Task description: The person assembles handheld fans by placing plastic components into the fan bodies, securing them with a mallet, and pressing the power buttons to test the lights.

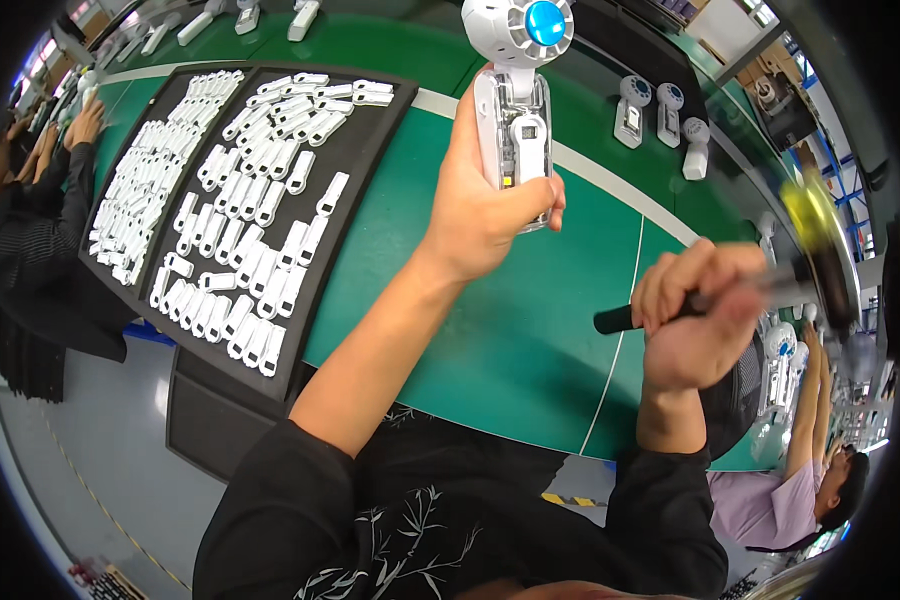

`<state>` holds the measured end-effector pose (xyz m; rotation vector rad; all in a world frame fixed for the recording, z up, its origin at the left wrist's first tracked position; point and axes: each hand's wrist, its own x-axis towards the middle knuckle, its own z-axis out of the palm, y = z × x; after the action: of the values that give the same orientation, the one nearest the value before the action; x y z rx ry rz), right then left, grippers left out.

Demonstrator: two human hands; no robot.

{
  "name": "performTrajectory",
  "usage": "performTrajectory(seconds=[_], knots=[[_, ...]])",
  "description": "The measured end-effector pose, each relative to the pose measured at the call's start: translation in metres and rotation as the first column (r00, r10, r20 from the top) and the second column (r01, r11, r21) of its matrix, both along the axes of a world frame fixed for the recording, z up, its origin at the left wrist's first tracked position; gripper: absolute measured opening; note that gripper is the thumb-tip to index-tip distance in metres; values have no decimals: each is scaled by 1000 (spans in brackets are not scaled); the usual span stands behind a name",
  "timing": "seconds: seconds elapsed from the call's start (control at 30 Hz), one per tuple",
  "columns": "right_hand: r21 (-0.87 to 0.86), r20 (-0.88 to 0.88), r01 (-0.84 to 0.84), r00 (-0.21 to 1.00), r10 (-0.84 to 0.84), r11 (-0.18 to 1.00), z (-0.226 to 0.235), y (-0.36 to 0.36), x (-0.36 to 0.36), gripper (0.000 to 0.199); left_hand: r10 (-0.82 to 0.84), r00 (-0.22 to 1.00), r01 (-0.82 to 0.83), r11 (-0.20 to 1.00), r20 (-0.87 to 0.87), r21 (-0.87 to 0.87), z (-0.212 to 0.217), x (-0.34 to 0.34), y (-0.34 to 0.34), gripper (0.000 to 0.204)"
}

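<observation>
My left hand (480,205) is raised over the green table (500,340) and grips a white handheld fan (516,100) by its open handle. The fan's round head with a blue centre points away from me, and a white part sits in the handle's cavity. My right hand (695,315) is closed around the black handle of a small mallet (770,275). Its yellow-and-black head is blurred, to the right of the fan and apart from it.
Two black trays (365,150) hold several rows of white plastic parts at the left. Three white fan bodies (660,115) stand at the back right. A person in black (30,240) works at the left, another in a lilac shirt (785,495) at the lower right.
</observation>
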<state>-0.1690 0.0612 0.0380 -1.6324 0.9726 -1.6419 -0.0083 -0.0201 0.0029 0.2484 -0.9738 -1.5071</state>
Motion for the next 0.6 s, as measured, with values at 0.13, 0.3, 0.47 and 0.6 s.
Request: performTrajectory(seconds=[0.13,0.3,0.47,0.6], knots=[[57,-190,-86,977,95,995,-15,-16,14,40,1,1000,0,1000,15,-23,1,-1,3,66],[-184,-161,-103,984,74,978,-6,7,7,41,-4,996,6,1000,88,-24,6,-1,8,86],[165,-516,186,853,-76,969,-9,-12,24,42,-20,993,20,1000,112,3,3,4,1,83],[-57,-144,-121,983,112,991,3,11,13,38,19,996,-15,999,88,-46,4,0,4,76]])
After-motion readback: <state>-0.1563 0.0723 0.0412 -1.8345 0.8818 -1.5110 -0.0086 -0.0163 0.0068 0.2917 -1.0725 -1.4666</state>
